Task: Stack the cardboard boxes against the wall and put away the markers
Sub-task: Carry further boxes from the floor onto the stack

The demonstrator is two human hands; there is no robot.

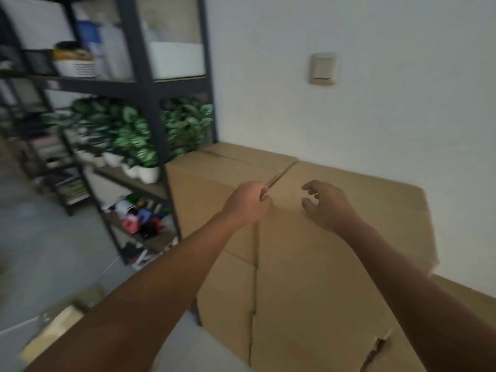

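— What are the hands doing?

— The left hand point(248, 201) is curled into a loose fist over the top front edge of the big brown cardboard boxes point(308, 264), right by the dark seam between two of them. Its fingers are folded in, but blur hides whether they pinch anything, so I cannot tell if it grips the cardboard or is simply closed. The right hand point(326, 204) is just beside it, fingers spread and slightly bent, thumb apart from them, holding nothing; it hovers at the box edge, and contact is unclear.

— And the arms?

— Both bare forearms reach forward from the bottom of the view, the left from the lower left corner, the right from the lower right, converging towards the seam.

— Where do the boxes stand?

— Against the plain white wall point(349, 108), side by side, with another cardboard surface showing at the lower right. The left box is just beside the dark metal shelving unit point(150, 103).

— What is hard to read?

— The whole view is smeared. The shelves hold green leafy plants in white pots point(134, 140), and below them a jumble of small coloured items point(139, 216) too blurred to name. I cannot pick out any markers. A beige wall switch point(323, 68) sits above the boxes. A pale tan object point(53, 328) on the grey floor at lower left is unreadable.
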